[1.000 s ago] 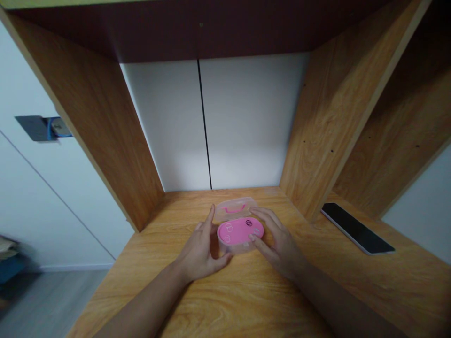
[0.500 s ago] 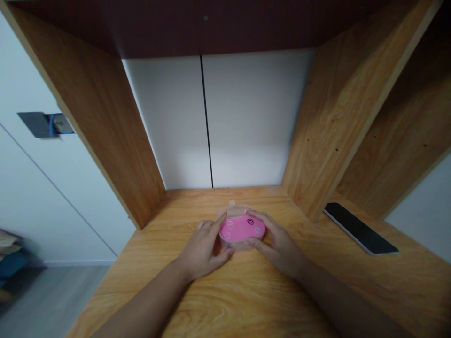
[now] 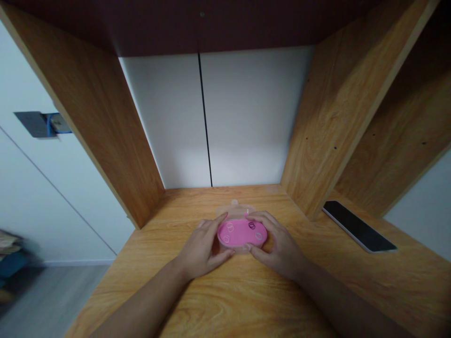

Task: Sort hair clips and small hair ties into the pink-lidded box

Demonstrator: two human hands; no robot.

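Observation:
A pink oval box or tray (image 3: 241, 233) with a clear plastic rim lies on the wooden desk. Several small double-ring shapes in white, black and grey show on its pink face; whether they are loose or printed I cannot tell. Behind it spreads a clear plastic piece, perhaps a lid (image 3: 234, 210). My left hand (image 3: 200, 246) curves round the left end, thumb at the near edge and fingers at the far edge. On the opposite end my right hand (image 3: 278, 244) holds it the same way, thumb in front and fingers behind.
A dark flat device like a phone or tablet (image 3: 357, 226) lies on the desk at right. Wooden side panels (image 3: 102, 117) (image 3: 345, 112) and a dark shelf (image 3: 211, 28) overhead enclose the spot. An uncovered wall socket box (image 3: 42, 124) is at left.
The pink oval has come slightly nearer and lies flatter, with less of its clear side showing. My hands stay round its two ends, nearly unmoved.

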